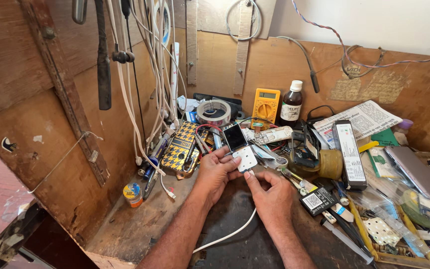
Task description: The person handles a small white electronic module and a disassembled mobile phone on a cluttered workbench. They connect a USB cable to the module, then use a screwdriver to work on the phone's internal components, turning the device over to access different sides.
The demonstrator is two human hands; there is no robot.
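A white cable (225,235) runs up between the forearms to the right hand (273,195), whose fingertips pinch its plug just below the small phone (241,147); the left hand (216,172) is clamped round that phone from the left. The phone's long axis tilts away toward the yellow meter (266,105), its bottom end nearest the right hand.

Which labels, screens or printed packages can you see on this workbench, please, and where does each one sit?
Small phone: in left hand, dark screen, white keypad.
Multimeter: against back wall, yellow, grey display.
Bottle: beside multimeter, dark brown, white cap, white label.
Battery: by right hand, black, white label.
Long box: right, black, white label.
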